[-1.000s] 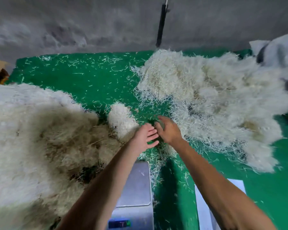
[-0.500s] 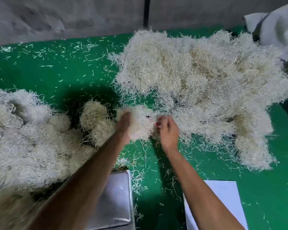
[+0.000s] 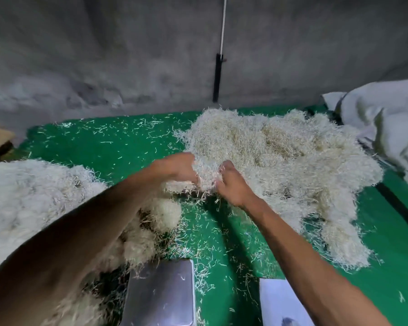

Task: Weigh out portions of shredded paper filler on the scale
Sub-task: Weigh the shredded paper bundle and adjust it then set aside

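Your green worktop [image 3: 118, 147] fills the lower view, littered with loose paper strands and backed by a grey wall [image 3: 127, 55]. The largest thing on it is the big heap of shredded paper filler [image 3: 280, 156], spread from the far edge toward the right edge. A second, paler mass of filler [image 3: 28, 196] lies along the left edge, with rounded clumps [image 3: 165, 215] at its near side, partly under your left forearm. White cloth or sacking [image 3: 386, 123] sits bunched at the far right corner. At the near edge, the scale's steel platform [image 3: 160, 292] carries only a few stray strands, and a white sheet [image 3: 280, 302] lies just beside it to the right. A dark strip [image 3: 217, 76] hangs against the wall behind the big heap.

Your left hand [image 3: 177, 170] and right hand [image 3: 231, 184] meet at the near left fringe of the big heap, each with fingers curled into a tuft of filler [image 3: 206, 175] held between them. The tuft looks raised slightly off the worktop, still touching the heap behind it.
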Demonstrator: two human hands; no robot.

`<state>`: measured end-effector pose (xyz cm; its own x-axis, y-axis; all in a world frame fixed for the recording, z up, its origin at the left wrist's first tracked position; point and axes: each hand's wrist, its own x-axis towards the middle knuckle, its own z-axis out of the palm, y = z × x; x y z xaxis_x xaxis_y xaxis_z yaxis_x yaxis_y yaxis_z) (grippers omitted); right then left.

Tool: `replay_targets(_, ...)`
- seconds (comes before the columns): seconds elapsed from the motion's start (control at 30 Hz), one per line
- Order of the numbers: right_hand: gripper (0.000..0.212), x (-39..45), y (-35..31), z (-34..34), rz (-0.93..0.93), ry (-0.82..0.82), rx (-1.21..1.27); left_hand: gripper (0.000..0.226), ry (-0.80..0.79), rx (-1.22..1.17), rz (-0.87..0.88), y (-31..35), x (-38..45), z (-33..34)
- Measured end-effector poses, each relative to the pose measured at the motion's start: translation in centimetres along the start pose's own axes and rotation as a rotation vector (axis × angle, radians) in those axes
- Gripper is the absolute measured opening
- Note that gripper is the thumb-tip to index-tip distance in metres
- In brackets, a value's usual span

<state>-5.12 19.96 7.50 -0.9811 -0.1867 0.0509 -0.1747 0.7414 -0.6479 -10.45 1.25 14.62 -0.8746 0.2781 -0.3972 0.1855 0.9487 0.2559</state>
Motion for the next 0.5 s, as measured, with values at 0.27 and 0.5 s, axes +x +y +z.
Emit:
replay_targets(0.27,0.028,0.7,-10.5,-6.2,0.065,0.296,-0.154,0.010,0.658,-0.106,-0.062,5.2,-1.7,-7.5)
replay_targets(0.5,0.037,0.7,-13.7,-8.9,-0.036,0.309,-0.527,0.023,0.581,-1.410,-0.410,7.6,0.2,-7.0)
